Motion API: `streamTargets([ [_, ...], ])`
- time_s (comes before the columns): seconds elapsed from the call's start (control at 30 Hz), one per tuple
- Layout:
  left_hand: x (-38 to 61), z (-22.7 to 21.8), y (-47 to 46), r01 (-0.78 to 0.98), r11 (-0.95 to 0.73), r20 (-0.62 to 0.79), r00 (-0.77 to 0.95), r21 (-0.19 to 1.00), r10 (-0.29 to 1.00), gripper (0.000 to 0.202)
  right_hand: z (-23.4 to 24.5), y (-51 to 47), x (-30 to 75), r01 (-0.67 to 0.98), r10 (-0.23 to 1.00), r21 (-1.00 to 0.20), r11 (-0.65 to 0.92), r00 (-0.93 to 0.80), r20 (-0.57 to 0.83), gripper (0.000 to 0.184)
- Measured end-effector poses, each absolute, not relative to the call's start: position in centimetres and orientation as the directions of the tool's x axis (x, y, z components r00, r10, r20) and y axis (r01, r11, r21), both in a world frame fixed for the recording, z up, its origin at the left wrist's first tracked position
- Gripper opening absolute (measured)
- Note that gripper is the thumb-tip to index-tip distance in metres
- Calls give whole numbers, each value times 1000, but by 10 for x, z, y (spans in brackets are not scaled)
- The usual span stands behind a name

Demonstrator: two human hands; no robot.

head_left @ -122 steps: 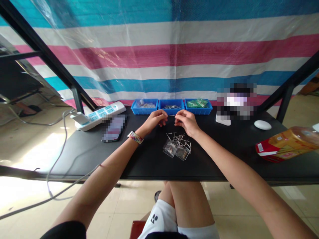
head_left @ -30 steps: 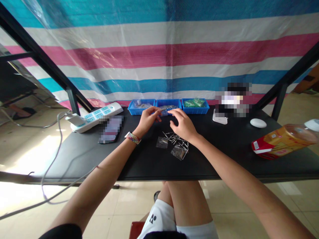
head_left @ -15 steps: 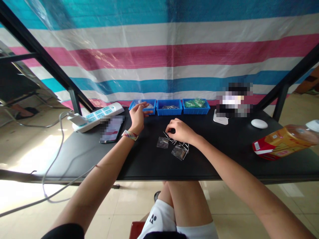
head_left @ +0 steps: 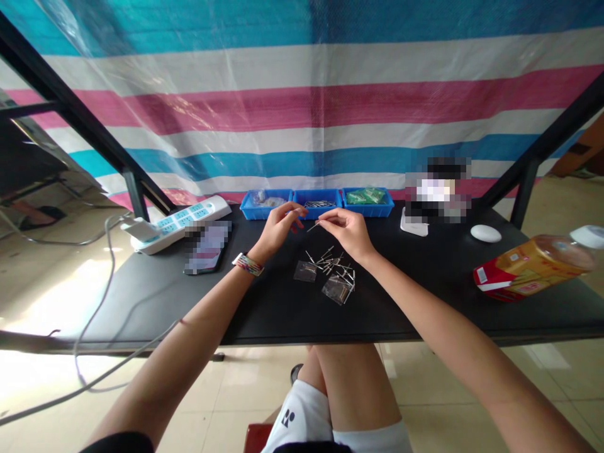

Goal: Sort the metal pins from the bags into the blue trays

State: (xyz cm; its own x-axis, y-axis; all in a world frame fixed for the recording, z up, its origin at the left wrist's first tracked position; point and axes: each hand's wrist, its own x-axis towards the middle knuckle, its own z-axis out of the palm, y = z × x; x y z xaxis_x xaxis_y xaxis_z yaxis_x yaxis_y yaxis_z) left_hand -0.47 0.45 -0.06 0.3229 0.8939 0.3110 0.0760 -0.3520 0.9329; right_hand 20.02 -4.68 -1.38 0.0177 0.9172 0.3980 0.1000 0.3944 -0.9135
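Pinching right hand [head_left: 350, 233]: metal pin [head_left: 313, 226] was grasped in grip.
Left hand [head_left: 277, 231]: grip was released nearby.
Loose pins [head_left: 333, 263]: were strewn nearer on the desk [head_left: 278, 302].

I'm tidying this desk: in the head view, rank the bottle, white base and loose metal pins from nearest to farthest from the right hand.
1. Loose metal pins: just below the right hand in the picture.
2. White base: to the right.
3. Bottle: farther right.
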Motion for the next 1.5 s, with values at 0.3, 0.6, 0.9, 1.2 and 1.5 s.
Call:
streamTargets([
  [0.3, 2, -4, -1, 94, -229, 151, 507, 969, 849, 50, -15, -45, 202, 78, 927, -932, 354, 105, 360, 26],
  [0.6, 0, -3, 0, 26, -259, 219, 458, 965, 862, 35, -15, -45, 200, -119, 981, -976, 185, 86, 175, 34],
  [0.9, -1, -6, 3, 24, -236, 200, 454, 971, 868, 31, -17, -46, 200, -235, 989, -961, 145, 74, 131, 32],
  [1.2, 0, -6, 4, 62, -165, 117, 472, 984, 874, 37, -20, -44, 197, -162, 972, -958, 235, 58, 229, 27],
  [1.5, -2, -5, 2, 19, -222, 189, 460, 975, 868, 25, -17, -46, 198, -198, 991, -972, 126, 73, 113, 29],
])
